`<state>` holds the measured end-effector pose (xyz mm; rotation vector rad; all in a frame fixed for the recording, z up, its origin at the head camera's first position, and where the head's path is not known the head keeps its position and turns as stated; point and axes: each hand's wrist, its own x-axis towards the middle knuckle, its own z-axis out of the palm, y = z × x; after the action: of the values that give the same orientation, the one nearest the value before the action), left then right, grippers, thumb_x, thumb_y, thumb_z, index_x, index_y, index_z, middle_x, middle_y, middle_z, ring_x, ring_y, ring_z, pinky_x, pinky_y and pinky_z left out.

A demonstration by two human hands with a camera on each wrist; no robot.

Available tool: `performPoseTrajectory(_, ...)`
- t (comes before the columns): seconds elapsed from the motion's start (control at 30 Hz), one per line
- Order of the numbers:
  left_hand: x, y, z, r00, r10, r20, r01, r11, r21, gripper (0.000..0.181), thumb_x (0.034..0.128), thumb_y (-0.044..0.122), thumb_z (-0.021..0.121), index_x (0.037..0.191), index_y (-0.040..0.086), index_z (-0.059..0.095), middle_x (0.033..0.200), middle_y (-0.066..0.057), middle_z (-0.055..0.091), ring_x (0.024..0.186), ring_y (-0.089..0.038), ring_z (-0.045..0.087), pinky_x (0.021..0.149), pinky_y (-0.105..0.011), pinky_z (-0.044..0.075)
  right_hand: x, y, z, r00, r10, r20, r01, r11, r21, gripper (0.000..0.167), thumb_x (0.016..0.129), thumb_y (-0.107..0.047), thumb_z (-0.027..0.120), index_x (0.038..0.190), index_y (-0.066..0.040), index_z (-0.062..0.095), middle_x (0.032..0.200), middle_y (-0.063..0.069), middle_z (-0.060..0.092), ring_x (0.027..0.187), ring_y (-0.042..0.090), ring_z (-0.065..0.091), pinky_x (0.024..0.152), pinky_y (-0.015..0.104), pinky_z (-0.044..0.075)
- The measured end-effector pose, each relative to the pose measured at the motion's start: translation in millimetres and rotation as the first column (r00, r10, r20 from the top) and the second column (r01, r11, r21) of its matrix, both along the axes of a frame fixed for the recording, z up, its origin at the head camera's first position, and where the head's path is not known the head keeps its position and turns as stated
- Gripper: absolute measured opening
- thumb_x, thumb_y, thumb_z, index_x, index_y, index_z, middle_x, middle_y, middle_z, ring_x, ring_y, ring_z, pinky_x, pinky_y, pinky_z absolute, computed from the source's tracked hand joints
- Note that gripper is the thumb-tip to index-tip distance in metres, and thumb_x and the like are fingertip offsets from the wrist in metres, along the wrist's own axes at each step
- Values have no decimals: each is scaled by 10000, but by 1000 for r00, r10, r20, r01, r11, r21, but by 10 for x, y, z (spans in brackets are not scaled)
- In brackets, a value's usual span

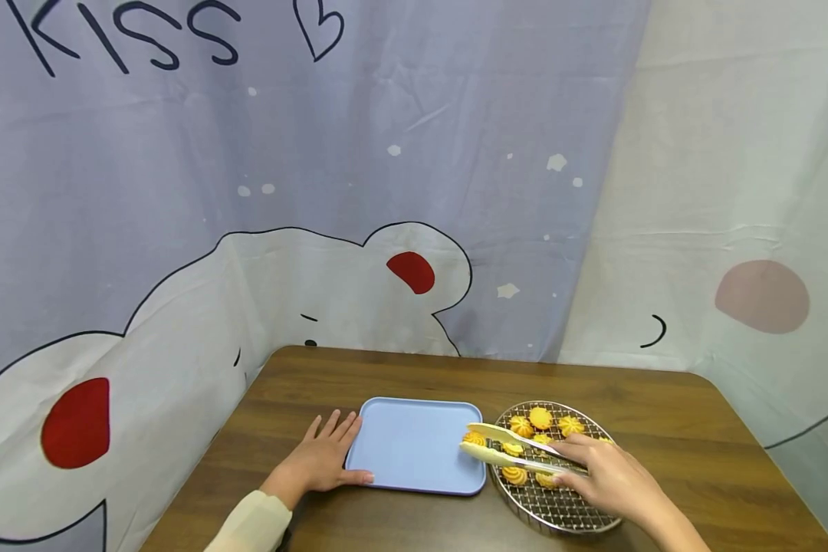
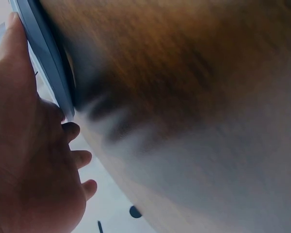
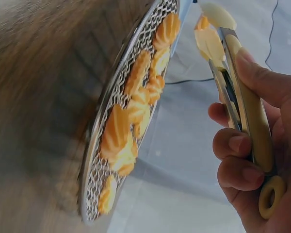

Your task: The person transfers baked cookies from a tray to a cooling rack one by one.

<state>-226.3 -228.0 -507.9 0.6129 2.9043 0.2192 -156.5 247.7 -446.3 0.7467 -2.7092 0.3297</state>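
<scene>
My left hand [image 1: 326,458] rests beside a light blue tray [image 1: 414,448]. Its fingers are spread straight and its thumb lies over the near left edge, as the left wrist view shows up close on the tray side [image 2: 46,53]. My right hand [image 1: 610,475] grips yellow-tipped metal tongs [image 1: 486,454]. Between the tong tips sits a swirled golden cookie [image 1: 474,438], held over the tray's right edge. Several similar cookies [image 1: 571,426] lie on a round wire rack [image 1: 559,512] under the tongs. The right wrist view shows fingers wrapped round the tongs' handle [image 3: 254,116].
Tray and rack stand side by side on a brown wooden table [image 1: 359,373], the rack on the right. Behind and around the table hangs a printed cloth [image 1: 359,291], reaching down to its back edge.
</scene>
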Motion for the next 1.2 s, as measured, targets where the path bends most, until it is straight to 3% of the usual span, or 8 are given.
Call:
performPoseTrajectory(0.33, -28, -52, -117, 999, -25, -44, 26, 1000, 18, 1161, 804, 874, 466, 1607, 61, 262, 1662, -134, 262, 1541, -403, 149, 1208, -627, 67, 190, 247, -1, 995, -91, 33, 92, 995, -26, 419, 810, -392, 837, 1176, -200, 771, 1042, -139, 677, 842, 35, 628, 640, 300, 513)
performPoseTrajectory(0.57, -16, -55, -110, 998, -40, -53, 42, 999, 33, 1150, 819, 863, 464, 1595, 34, 277, 1646, -173, 283, 1528, -431, 171, 1199, -642, 73, 365, 418, 12, 985, -164, 46, 164, 986, -12, 455, 809, -440, 828, 1185, -190, 767, 1099, -107, 690, 954, 136, 691, 761, 388, 573)
performPoseTrajectory(0.7, -51, -63, -163, 997, -34, -71, 36, 999, 15, 1141, 815, 867, 464, 1600, 59, 282, 1652, -146, 284, 1531, -412, 181, 1200, -637, 95, 444, 587, -27, 992, -110, 61, 111, 994, -17, 451, 821, -429, 819, 1168, -147, 762, 1027, -127, 663, 837, 0, 606, 657, 314, 530)
performPoseTrajectory(0.77, -41, -48, -140, 998, -25, -66, 25, 1000, 3, 1133, 814, 865, 470, 1602, 73, 285, 1655, -130, 283, 1534, -401, 184, 1202, -630, 108, 482, 684, -53, 994, -67, 83, 70, 997, -29, 444, 840, -408, 808, 1166, -112, 753, 993, -126, 642, 779, -63, 513, 595, 276, 473)
performPoseTrajectory(0.87, -18, -23, -89, 999, -13, -53, 12, 1000, -12, 1121, 815, 859, 478, 1605, 86, 287, 1658, -115, 281, 1536, -389, 187, 1206, -618, 122, 551, 802, -70, 985, -66, 158, 72, 997, -36, 448, 879, -401, 776, 1195, -86, 733, 962, -162, 596, 741, -84, 449, 560, 247, 401)
performPoseTrajectory(1.0, 2, -5, -47, 999, -7, -45, 6, 1000, -16, 1117, 817, 856, 480, 1604, 86, 289, 1658, -114, 282, 1534, -391, 193, 1208, -612, 132, 644, 925, -48, 940, -137, 312, 149, 989, -16, 477, 933, -454, 703, 1276, -122, 696, 933, -232, 503, 704, -71, 397, 564, 241, 324)
performPoseTrajectory(1.2, -3, -7, -41, 999, -7, -40, 6, 1000, -10, 1117, 817, 854, 484, 1604, 85, 289, 1658, -116, 281, 1532, -396, 195, 1206, -616, 132, 759, 1131, -134, 940, -146, 308, 158, 987, -14, 430, 959, -386, 688, 1258, -77, 699, 863, -285, 445, 666, -91, 379, 539, 237, 307)
